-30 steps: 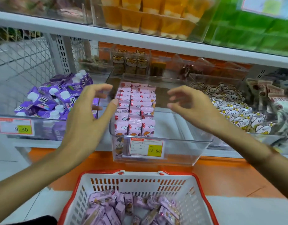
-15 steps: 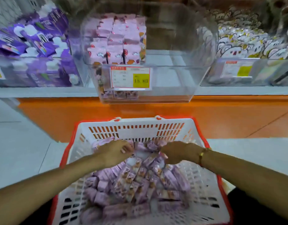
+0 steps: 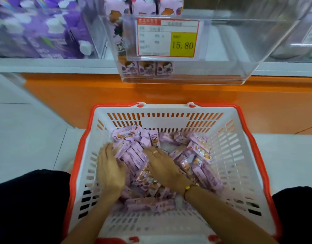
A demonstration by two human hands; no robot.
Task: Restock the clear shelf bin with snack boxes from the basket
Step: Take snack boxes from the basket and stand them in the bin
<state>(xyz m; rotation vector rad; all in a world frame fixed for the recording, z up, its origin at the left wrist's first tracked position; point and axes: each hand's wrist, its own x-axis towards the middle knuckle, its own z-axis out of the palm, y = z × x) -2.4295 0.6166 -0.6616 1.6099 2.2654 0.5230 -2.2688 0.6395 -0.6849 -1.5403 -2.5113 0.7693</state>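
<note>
The white basket with a red rim [image 3: 169, 118] sits on the floor between my knees, holding a loose heap of several pink snack boxes [image 3: 197, 152]. Both my hands are down in that heap. My left hand [image 3: 110, 169] lies on the boxes at the left with its fingers fairly straight. My right hand [image 3: 162, 166] rests on the middle of the pile, fingers pointing up-left. A bunch of boxes [image 3: 132, 155] is pressed between the two hands. Above, the clear shelf bin [image 3: 230, 50] shows a few pink boxes [image 3: 146, 67] at its left and bare room at its right.
A price tag reading 15.80 [image 3: 167, 37] hangs on the bin's front. Purple cartons [image 3: 46, 32] fill the neighbouring bin at the left. An orange shelf base [image 3: 81, 92] runs under the white shelf edge. My dark-clad knees [image 3: 28, 199] flank the basket.
My hands dropped from the shelf bin into the basket and have sunk further into the boxes. The view has tilted down and closer to the basket.
</note>
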